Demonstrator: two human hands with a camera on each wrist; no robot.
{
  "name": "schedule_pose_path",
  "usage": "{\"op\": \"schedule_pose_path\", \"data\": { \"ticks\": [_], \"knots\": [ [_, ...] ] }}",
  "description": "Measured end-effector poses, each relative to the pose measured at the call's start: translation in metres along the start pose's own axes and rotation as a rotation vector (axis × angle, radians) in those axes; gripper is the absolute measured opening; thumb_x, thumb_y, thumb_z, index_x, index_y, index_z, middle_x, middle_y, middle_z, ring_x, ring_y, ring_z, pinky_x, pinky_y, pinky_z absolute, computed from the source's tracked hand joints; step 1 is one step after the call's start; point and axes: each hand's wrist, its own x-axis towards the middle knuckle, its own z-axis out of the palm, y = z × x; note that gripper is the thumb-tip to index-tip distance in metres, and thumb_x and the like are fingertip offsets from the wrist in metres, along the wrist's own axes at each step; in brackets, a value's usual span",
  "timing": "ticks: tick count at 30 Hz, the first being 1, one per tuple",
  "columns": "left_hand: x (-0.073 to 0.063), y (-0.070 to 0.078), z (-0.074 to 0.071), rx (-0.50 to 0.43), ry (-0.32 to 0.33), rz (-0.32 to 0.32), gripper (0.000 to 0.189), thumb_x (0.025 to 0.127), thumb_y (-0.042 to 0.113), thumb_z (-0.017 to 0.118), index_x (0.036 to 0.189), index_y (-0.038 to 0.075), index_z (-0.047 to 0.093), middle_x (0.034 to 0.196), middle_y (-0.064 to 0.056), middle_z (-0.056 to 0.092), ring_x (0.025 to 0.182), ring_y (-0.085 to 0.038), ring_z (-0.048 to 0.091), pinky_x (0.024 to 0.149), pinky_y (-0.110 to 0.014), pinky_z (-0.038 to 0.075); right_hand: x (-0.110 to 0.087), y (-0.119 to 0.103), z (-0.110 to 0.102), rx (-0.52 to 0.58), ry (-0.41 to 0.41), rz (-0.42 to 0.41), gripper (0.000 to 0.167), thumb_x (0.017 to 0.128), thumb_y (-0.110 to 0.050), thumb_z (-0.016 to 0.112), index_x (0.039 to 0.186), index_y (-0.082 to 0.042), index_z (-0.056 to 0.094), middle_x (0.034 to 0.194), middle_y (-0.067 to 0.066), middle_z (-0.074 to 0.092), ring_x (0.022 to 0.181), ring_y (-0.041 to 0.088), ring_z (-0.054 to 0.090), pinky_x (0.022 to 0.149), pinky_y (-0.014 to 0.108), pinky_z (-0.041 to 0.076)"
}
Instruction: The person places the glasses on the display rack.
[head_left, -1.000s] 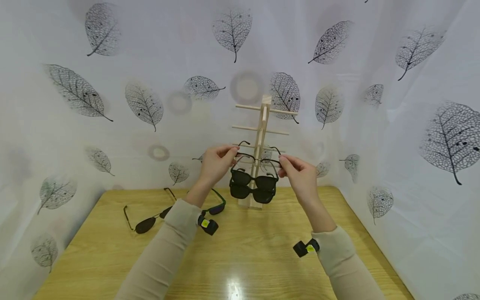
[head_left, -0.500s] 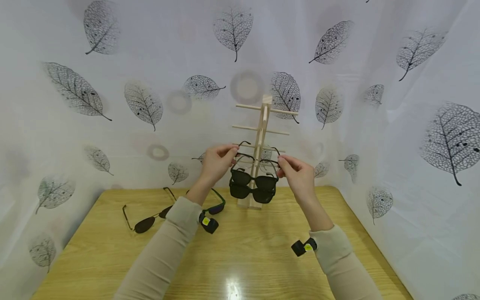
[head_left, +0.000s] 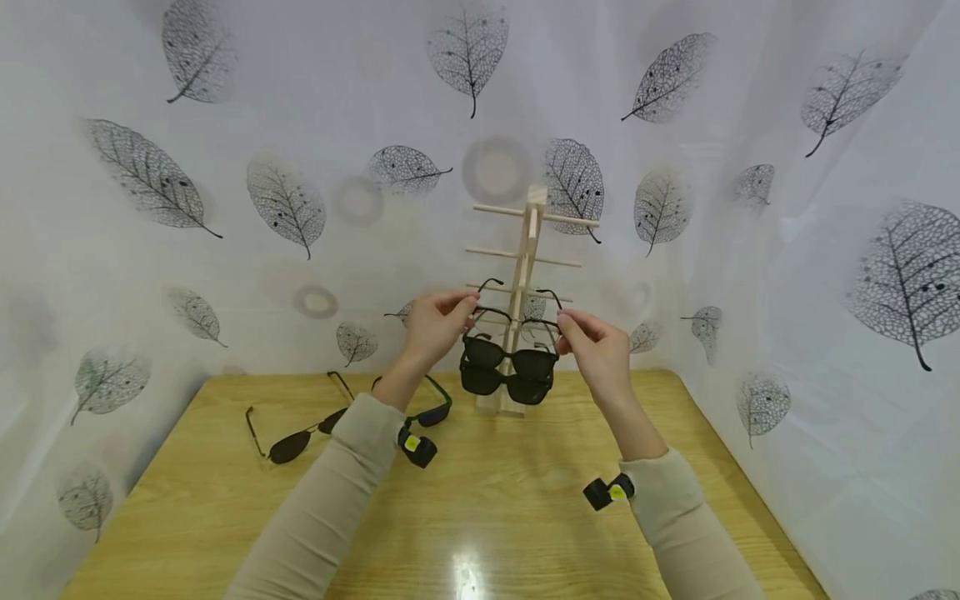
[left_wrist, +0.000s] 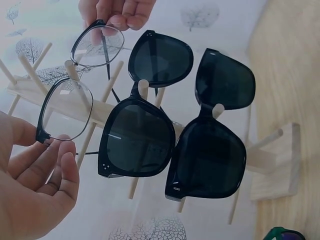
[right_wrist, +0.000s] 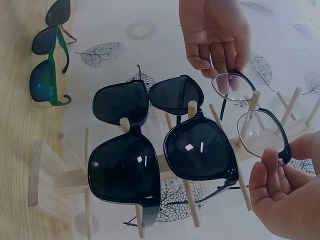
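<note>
Both hands hold a pair of eyeglasses (left_wrist: 67,107) with clear lenses, black upper rims and thin metal lower rims. My left hand (head_left: 435,327) pinches one outer corner and my right hand (head_left: 600,350) pinches the other. The bridge lies right at a peg tip of a wooden glasses rack (head_left: 529,242), seen in both wrist views. Directly below, two pairs of black sunglasses hang on the rack, the upper sunglasses (head_left: 534,363) overlapping the lower sunglasses (head_left: 528,391). The eyeglasses' temples point back toward the post, partly hidden in the wrist views.
On the wooden table (head_left: 480,500), left of the rack, lie thin-framed dark sunglasses (head_left: 288,447) and green-framed sunglasses (right_wrist: 44,80), partly covered by my left arm in the head view. Higher rack pegs (head_left: 570,221) carry nothing. A leaf-print curtain (head_left: 360,75) surrounds the table.
My right hand and wrist have edged slightly left toward the rack. The grip of both hands on the eyeglasses looks the same, and the hanging sunglasses stay in place.
</note>
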Motion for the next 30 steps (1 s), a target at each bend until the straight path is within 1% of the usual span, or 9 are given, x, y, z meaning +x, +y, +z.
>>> {"op": "schedule_pose_path", "data": {
  "ticks": [4, 5, 7, 10, 12, 17, 23, 28, 30],
  "knots": [
    [0.0000, 0.0002, -0.0006, -0.015, 0.005, 0.005, 0.026, 0.106, 0.021, 0.065, 0.123, 0.008, 0.079, 0.112, -0.017, 0.079, 0.078, -0.015, 0.073, 0.070, -0.028, 0.058, 0.0012, -0.0001, -0.0006, -0.001, -0.007, -0.006, 0.037, 0.102, -0.035, 0.072, 0.124, -0.005, 0.077, 0.071, -0.011, 0.072, 0.070, 0.006, 0.070, 0.086, 0.021, 0.053],
    [-0.0001, 0.0002, -0.0006, -0.019, 0.005, 0.006, 0.026, 0.106, 0.021, 0.065, 0.123, 0.008, 0.079, 0.112, -0.017, 0.079, 0.077, -0.015, 0.073, 0.070, -0.028, 0.058, 0.0013, 0.0000, -0.0008, 0.000, -0.009, -0.007, 0.037, 0.102, -0.035, 0.071, 0.124, -0.005, 0.077, 0.071, -0.011, 0.072, 0.070, 0.006, 0.070, 0.086, 0.021, 0.053],
    [-0.0004, 0.0001, -0.0004, -0.024, 0.005, 0.008, 0.026, 0.106, 0.021, 0.065, 0.123, 0.007, 0.079, 0.112, -0.018, 0.078, 0.079, -0.020, 0.075, 0.073, -0.031, 0.060, 0.0012, 0.0002, -0.0011, -0.002, -0.011, -0.006, 0.038, 0.102, -0.034, 0.071, 0.125, -0.004, 0.077, 0.070, -0.012, 0.071, 0.070, 0.005, 0.069, 0.085, 0.020, 0.053],
    [-0.0008, -0.0002, 0.0008, -0.027, 0.006, 0.005, 0.026, 0.106, 0.021, 0.065, 0.124, 0.007, 0.078, 0.113, -0.020, 0.078, 0.089, -0.037, 0.076, 0.075, -0.034, 0.061, 0.0006, 0.0002, -0.0014, -0.002, -0.013, -0.004, 0.039, 0.103, -0.033, 0.071, 0.127, -0.003, 0.076, 0.068, -0.015, 0.070, 0.069, 0.005, 0.069, 0.084, 0.019, 0.053],
    [-0.0011, -0.0003, 0.0015, -0.029, 0.007, 0.004, 0.026, 0.106, 0.020, 0.065, 0.124, 0.006, 0.078, 0.113, -0.020, 0.078, 0.094, -0.042, 0.075, 0.076, -0.036, 0.062, 0.0002, 0.0002, -0.0015, 0.002, -0.011, -0.004, 0.039, 0.103, -0.033, 0.071, 0.127, -0.002, 0.075, 0.068, -0.015, 0.070, 0.068, 0.004, 0.069, 0.083, 0.019, 0.053],
    [-0.0010, -0.0011, 0.0029, -0.036, 0.005, 0.009, 0.026, 0.106, 0.019, 0.065, 0.125, 0.006, 0.078, 0.113, -0.023, 0.077, 0.091, -0.039, 0.075, 0.072, -0.026, 0.060, 0.0001, 0.0005, -0.0016, 0.015, -0.003, -0.014, 0.037, 0.102, -0.031, 0.071, 0.125, -0.002, 0.076, 0.068, -0.015, 0.070, 0.067, 0.004, 0.068, 0.081, 0.019, 0.054],
    [-0.0012, -0.0016, 0.0028, -0.038, 0.004, 0.014, 0.026, 0.107, 0.018, 0.064, 0.125, 0.005, 0.077, 0.114, -0.026, 0.076, 0.079, -0.017, 0.075, 0.071, -0.021, 0.059, -0.0004, 0.0007, -0.0017, 0.029, -0.011, -0.020, 0.035, 0.103, -0.028, 0.070, 0.125, -0.002, 0.075, 0.069, -0.015, 0.069, 0.067, 0.005, 0.068, 0.080, 0.018, 0.055],
    [-0.0014, -0.0018, 0.0021, -0.038, 0.002, 0.030, 0.027, 0.107, 0.017, 0.063, 0.126, 0.003, 0.077, 0.113, -0.028, 0.075, 0.088, -0.035, 0.076, 0.071, -0.020, 0.058, -0.0003, 0.0009, -0.0017, 0.034, -0.014, -0.037, 0.035, 0.103, -0.029, 0.071, 0.124, -0.003, 0.075, 0.069, -0.014, 0.069, 0.067, 0.006, 0.068, 0.078, 0.020, 0.055],
    [-0.0015, -0.0020, 0.0019, -0.034, 0.002, 0.038, 0.027, 0.107, 0.017, 0.063, 0.125, 0.003, 0.077, 0.112, -0.029, 0.075, 0.091, -0.039, 0.075, 0.071, -0.020, 0.058, -0.0002, 0.0010, -0.0019, 0.032, -0.014, -0.043, 0.035, 0.103, -0.031, 0.071, 0.124, -0.003, 0.075, 0.069, -0.014, 0.069, 0.067, 0.006, 0.068, 0.078, 0.020, 0.055]
  ]
}}
